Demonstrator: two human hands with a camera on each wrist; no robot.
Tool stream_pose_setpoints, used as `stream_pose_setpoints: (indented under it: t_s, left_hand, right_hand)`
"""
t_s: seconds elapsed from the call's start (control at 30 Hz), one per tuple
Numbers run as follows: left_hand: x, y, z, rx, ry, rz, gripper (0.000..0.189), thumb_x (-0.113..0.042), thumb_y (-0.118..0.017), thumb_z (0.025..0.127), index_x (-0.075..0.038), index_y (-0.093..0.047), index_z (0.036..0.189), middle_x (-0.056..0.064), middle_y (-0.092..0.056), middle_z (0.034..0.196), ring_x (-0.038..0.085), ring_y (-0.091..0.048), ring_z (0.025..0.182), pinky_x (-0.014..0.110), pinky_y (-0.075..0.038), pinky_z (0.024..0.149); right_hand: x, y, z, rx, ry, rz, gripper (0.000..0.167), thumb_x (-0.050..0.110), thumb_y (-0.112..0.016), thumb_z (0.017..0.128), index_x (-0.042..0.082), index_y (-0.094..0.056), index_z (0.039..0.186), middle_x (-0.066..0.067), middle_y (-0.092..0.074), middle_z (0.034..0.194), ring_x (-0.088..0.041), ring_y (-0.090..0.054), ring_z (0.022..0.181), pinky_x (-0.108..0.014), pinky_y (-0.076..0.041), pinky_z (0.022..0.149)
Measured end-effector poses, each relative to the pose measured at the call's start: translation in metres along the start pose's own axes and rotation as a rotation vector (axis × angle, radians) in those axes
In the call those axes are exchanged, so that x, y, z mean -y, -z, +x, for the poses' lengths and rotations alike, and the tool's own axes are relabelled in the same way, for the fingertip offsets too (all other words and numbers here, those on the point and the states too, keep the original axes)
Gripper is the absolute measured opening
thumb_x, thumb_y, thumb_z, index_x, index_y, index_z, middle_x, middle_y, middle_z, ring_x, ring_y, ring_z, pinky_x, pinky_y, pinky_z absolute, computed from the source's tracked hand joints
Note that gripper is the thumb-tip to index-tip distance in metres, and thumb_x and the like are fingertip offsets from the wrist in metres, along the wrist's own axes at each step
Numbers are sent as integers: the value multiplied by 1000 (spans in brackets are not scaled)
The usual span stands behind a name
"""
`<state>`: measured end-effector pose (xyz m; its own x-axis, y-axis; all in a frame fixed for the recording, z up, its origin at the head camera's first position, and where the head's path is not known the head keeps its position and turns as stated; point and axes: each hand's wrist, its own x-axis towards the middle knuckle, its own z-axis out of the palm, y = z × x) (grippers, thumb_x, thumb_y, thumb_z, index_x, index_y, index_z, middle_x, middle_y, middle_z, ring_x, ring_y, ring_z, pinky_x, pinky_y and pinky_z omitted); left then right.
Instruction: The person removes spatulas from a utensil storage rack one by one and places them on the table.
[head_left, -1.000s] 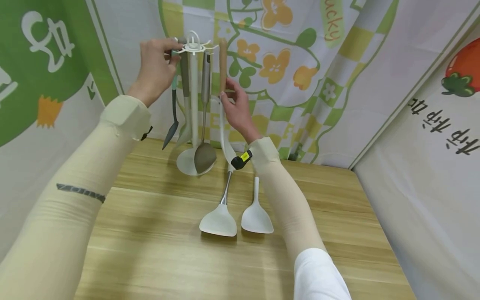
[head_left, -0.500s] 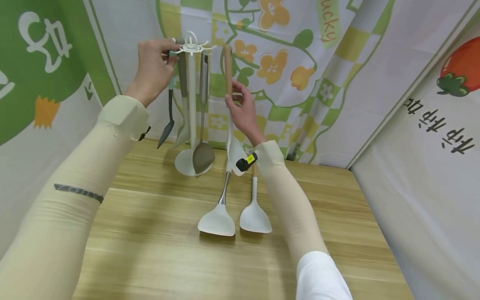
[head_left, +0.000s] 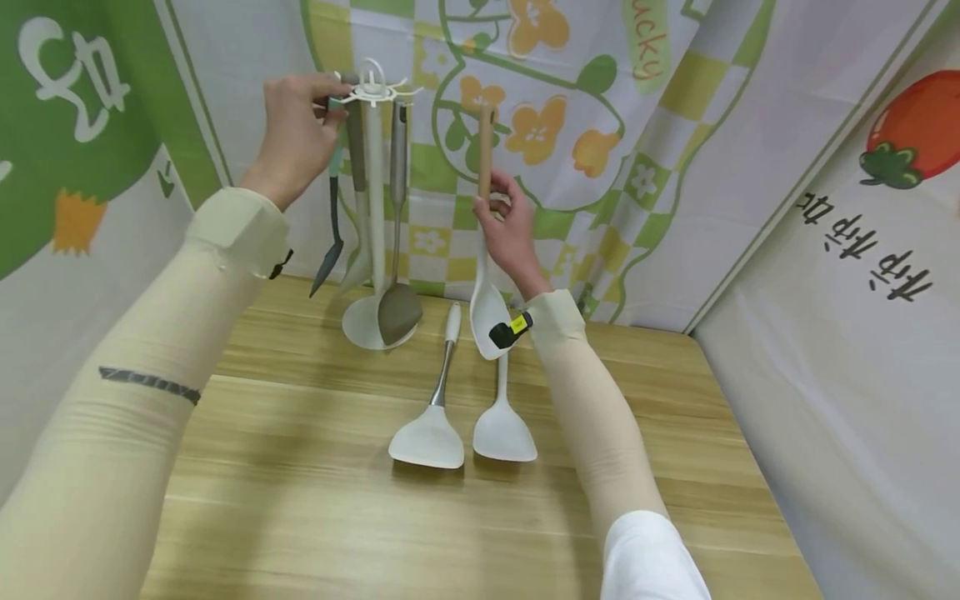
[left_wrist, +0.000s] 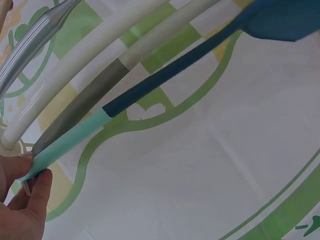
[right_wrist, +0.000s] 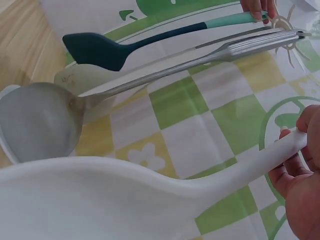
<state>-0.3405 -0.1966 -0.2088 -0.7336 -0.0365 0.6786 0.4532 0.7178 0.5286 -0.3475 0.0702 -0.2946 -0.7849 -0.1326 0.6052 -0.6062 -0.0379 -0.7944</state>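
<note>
In the head view my left hand (head_left: 296, 133) is at the top of a white utensil rack (head_left: 373, 93). Its thumb and fingers pinch the mint handle end of a dark teal spatula (left_wrist: 170, 67), which hangs downward by the rack. My right hand (head_left: 512, 229) grips a white spoon (head_left: 484, 304) around the lower part of its wooden handle (head_left: 485, 154). Apart from the rack, the spoon is held upright, bowl down, above the table. On the rack hang a metal-handled utensil with a rounded grey-brown head (head_left: 400, 315) and a grey-handled pale utensil (head_left: 362, 254).
Two white turners lie on the wooden table (head_left: 300, 500): a metal-necked turner (head_left: 429, 437) and an all-pale-necked turner (head_left: 504, 429) beside it. The rack's round base (head_left: 358, 323) stands near the back edge. A patterned curtain (head_left: 540, 125) hangs behind.
My right hand has moved right and slightly down, carrying the white spoon away from the rack. My left hand keeps its place at the rack top while the view shifts slightly.
</note>
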Motion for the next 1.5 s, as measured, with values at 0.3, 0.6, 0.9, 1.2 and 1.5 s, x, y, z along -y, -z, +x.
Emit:
stream_pose_setpoints:
  t_s: [0.3,0.6,0.9,1.2,1.5]
  left_hand:
    - [-2,1,-1,13,14,24,33,8,-54,99,-2,-68,127,13,-68,131,28,-68,117,27,-54,103]
    - [-5,-2,0,45,26,19,34,9,-55,97,-2,-68,127,15,-68,131,29,-68,117,26,-55,102]
    - [-5,1,-1,56,44,40,35,7,-54,99,-4,-66,130,14,-67,131,29,-67,118,30,-54,104]
    - [-5,1,0,60,51,51,36,5,-53,101,-6,-65,132,13,-66,133,29,-66,120,31,-54,105]
    - [-5,1,-1,50,71,39,35,5,-54,100,-5,-66,131,12,-67,133,29,-67,118,28,-55,103]
  right_hand:
    - [-4,15,-8,-34,-44,-21,40,-15,-53,95,-19,-46,135,-14,-53,109,-36,-61,90,-58,-55,94]
    - [-8,36,-16,-83,-91,-18,40,-13,-52,97,-16,-46,137,-13,-53,111,-34,-61,93,-18,-57,69]
    - [-10,50,-21,-107,-136,-62,42,-11,-57,96,-15,-47,137,-14,-53,111,-16,-62,86,-42,-63,78]
    - [-23,65,-27,-132,-159,-100,40,-11,-58,96,-16,-50,134,-20,-55,111,-34,-66,90,-37,-64,75]
    - [-63,87,-31,-173,-214,-126,41,-7,-59,98,-12,-50,138,-25,-55,119,-45,-65,100,-47,-63,84]
